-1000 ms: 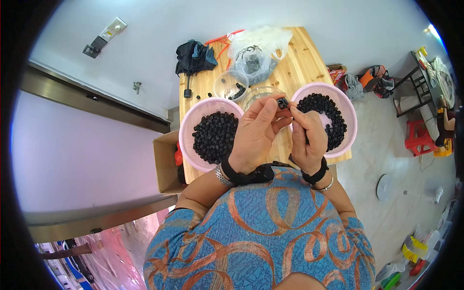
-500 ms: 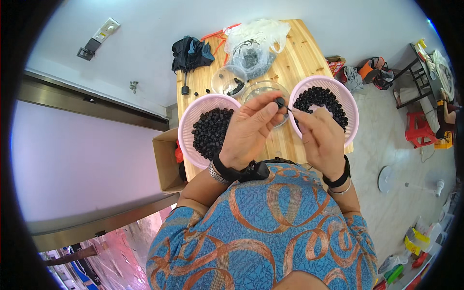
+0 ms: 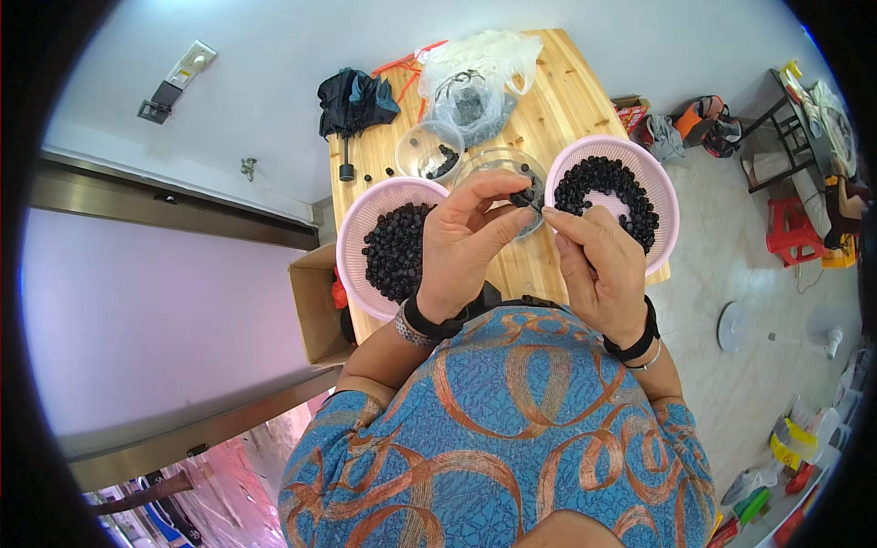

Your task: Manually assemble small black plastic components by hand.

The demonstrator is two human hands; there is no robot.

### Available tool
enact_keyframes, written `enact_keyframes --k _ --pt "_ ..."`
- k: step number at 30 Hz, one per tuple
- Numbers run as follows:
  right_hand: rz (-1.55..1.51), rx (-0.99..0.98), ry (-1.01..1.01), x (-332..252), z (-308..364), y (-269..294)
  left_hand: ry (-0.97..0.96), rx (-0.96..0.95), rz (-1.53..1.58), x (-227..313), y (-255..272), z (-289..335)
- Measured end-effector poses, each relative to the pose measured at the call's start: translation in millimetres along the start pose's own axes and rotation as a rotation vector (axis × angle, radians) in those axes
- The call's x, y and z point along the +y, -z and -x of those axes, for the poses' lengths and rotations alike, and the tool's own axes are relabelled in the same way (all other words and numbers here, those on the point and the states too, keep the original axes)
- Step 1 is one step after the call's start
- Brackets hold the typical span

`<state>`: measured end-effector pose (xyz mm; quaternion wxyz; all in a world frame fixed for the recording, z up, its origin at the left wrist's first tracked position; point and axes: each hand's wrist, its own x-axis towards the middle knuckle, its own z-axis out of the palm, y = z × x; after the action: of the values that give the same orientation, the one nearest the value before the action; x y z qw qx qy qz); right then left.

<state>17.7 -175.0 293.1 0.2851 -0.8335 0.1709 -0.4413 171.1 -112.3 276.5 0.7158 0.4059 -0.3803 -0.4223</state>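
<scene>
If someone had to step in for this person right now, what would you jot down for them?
Left hand: fingertips pinch a small black piece over the table.
Right hand: fingertips meet the left's at that piece; whether it holds anything itself I cannot tell.
Left pink basket: heaped with black pieces.
Right pink basket: black pieces in a ring, bare in the middle.
Two clear bowls behind the hands hold a few pieces; a plastic bag lies beyond.
Done: cannot tell which basket is finished stock.
Left: many pieces in both baskets.
</scene>
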Motion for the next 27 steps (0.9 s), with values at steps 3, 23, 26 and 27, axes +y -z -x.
enact_keyframes --k 3,23,26,27 --pt "-0.015 -0.004 -0.028 -2 -2 1 -0.004 0.007 0.003 1 -2 0" --pt "-0.305 0.121 -0.273 7 -1 -23 -0.431 0.141 -0.392 -26 -2 -9" --pt "-0.156 0.150 -0.212 13 2 -33 -0.404 0.171 -0.329 -29 -2 -12" --pt "0.017 0.188 -0.080 16 4 -38 -0.362 0.190 -0.247 -29 -3 -12"
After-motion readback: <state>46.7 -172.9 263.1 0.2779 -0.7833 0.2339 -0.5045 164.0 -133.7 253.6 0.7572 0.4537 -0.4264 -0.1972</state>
